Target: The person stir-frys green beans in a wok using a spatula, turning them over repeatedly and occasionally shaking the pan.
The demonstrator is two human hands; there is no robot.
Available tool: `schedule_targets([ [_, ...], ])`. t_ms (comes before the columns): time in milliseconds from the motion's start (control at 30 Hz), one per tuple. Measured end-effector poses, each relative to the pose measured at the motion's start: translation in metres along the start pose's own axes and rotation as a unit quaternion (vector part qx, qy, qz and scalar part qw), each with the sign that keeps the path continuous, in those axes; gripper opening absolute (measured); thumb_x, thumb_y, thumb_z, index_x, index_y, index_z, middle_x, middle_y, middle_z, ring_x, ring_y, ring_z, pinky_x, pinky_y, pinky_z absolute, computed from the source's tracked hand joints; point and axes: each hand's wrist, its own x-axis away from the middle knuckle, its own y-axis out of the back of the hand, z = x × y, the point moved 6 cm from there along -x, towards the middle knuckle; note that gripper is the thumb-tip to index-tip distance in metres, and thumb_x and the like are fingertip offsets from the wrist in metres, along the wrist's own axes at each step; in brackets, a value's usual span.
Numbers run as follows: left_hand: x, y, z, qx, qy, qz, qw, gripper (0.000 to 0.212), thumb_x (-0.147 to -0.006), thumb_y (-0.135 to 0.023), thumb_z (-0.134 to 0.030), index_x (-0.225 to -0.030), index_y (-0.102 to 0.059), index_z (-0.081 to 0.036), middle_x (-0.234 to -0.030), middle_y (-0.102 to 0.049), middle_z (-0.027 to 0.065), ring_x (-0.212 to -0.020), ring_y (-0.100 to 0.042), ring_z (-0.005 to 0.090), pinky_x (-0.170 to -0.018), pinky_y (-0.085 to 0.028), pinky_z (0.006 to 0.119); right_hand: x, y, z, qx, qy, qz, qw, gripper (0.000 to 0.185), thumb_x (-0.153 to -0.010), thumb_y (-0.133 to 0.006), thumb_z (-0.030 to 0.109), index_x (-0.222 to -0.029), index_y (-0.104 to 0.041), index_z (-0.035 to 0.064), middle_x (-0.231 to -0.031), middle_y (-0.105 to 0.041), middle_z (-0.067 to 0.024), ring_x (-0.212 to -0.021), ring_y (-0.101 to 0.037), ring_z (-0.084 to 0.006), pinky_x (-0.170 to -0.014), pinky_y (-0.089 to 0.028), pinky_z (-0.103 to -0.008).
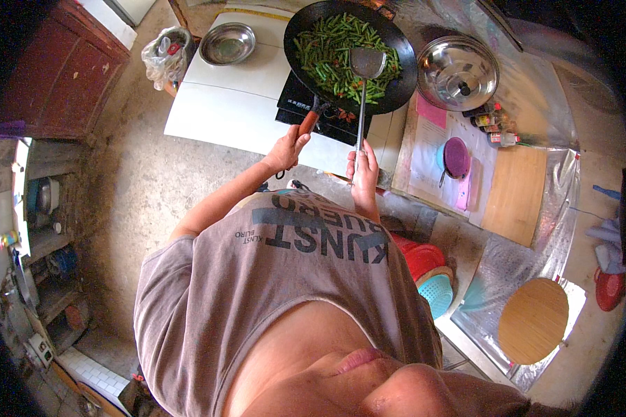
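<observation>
My left hand (287, 150) grips the reddish-brown handle (309, 123) of a black wok (399, 86). Cut green beans (323, 54), with small red bits among them, are spread over the wok's inside. In my right hand (364, 169) is the long metal handle of a wok spatula (368, 62); its blade rests on the beans, towards the right of the wok. Beneath the wok is a black induction cooktop (321, 114), partly hidden by it.
A steel bowl (227, 44) stands on the white counter (214, 107), left of the wok. To the right are a glass lid (458, 73), several bottles (493, 125) and a purple strainer or ladle (456, 157). A bag-lined bin (169, 52) is at the counter's left end.
</observation>
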Motion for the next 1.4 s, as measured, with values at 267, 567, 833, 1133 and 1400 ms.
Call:
schedule_targets([
  [267,0.003,0.005,-0.005,-0.035,0.055,0.001,0.998,0.042,-0.092,-0.046,-0.043,-0.112,-0.041,-0.007,-0.066,-0.059,0.0180,-0.050,-0.059,0.0275,-0.050,-0.047,0.041,0.001,-0.006,0.003,-0.070,-0.050,0.001,0.996,0.036,-0.094,-0.042,0.012,-0.129,-0.042,0.0057,-0.076,-0.054,-0.0053,-0.048,-0.044,-0.0090,-0.041,-0.036,-0.0225],
  [567,0.013,0.004,-0.003,-0.081,-0.044,-0.073,0.993,0.048,-0.090,-0.048,-0.044,-0.122,-0.040,-0.009,-0.098,-0.060,0.0255,-0.093,-0.057,0.0428,-0.080,-0.044,0.048,-0.001,-0.038,0.025,-0.254,-0.158,0.103,0.949,0.023,-0.093,-0.051,0.019,-0.110,-0.051,0.0045,-0.096,-0.058,-0.0094,-0.066,-0.048,-0.0116,-0.054,-0.041,-0.0238],
  [833,0.094,0.015,0.016,-0.018,0.003,-0.101,0.995,0.056,-0.093,-0.041,-0.045,-0.132,-0.032,-0.006,-0.107,-0.057,0.0252,-0.099,-0.056,0.0405,-0.084,-0.044,0.046,0.025,-0.080,0.017,-0.350,-0.261,0.189,0.879,0.030,-0.093,-0.051,0.020,-0.117,-0.050,0.0029,-0.088,-0.054,-0.0019,-0.074,-0.050,-0.0108,-0.065,-0.046,-0.0233],
  [1133,0.171,0.070,0.054,-0.038,-0.033,-0.230,0.972,0.043,-0.089,-0.054,-0.027,-0.126,-0.043,-0.009,-0.095,-0.060,0.0184,-0.088,-0.058,0.0339,-0.077,-0.046,0.042,0.030,-0.139,0.022,-0.465,-0.259,0.187,0.826,0.038,-0.094,-0.043,0.033,-0.104,-0.052,-0.0030,-0.078,-0.048,-0.0050,-0.066,-0.046,-0.0145,-0.056,-0.043,-0.0260],
  [1400,0.258,0.174,0.092,0.017,-0.008,-0.231,0.973,0.029,-0.085,-0.054,-0.019,-0.111,-0.056,-0.006,-0.094,-0.062,0.0147,-0.087,-0.060,0.0294,-0.077,-0.047,0.039,0.091,-0.198,-0.017,-0.445,-0.108,0.179,0.871,0.058,-0.092,-0.036,0.053,-0.095,-0.059,-0.0001,-0.076,-0.051,-0.0042,-0.063,-0.045,-0.0145,-0.052,-0.039,-0.0272],
])
